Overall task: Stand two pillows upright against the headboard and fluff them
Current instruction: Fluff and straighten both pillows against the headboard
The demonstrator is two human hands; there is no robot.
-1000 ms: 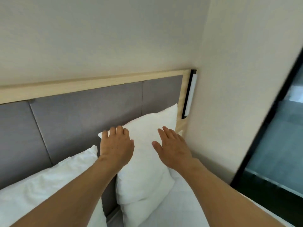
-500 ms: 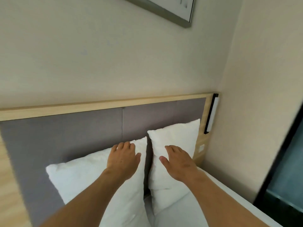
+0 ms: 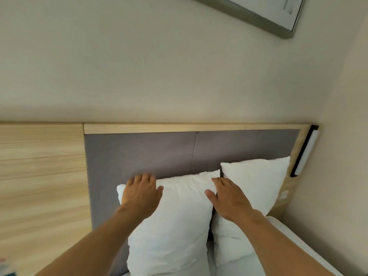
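Two white pillows stand upright side by side against the grey padded headboard point(image 3: 151, 152). My left hand point(image 3: 140, 194) lies flat with fingers apart on the upper left corner of the left pillow point(image 3: 177, 222). My right hand point(image 3: 229, 198) rests with fingers apart at the left pillow's upper right corner, over the gap between the two. It covers part of the right pillow point(image 3: 256, 182), which leans on the headboard near the room's corner. Neither hand grips anything.
A light wood panel point(image 3: 41, 176) flanks the headboard on the left. A black-framed white wall lamp point(image 3: 304, 152) sits at the headboard's right end by the side wall. A framed picture point(image 3: 258, 10) hangs above. White bedsheet point(image 3: 286, 236) shows at lower right.
Both hands have shifted left from the right pillow onto the left pillow. The view has swung left and up, and the wood panel has come into sight.
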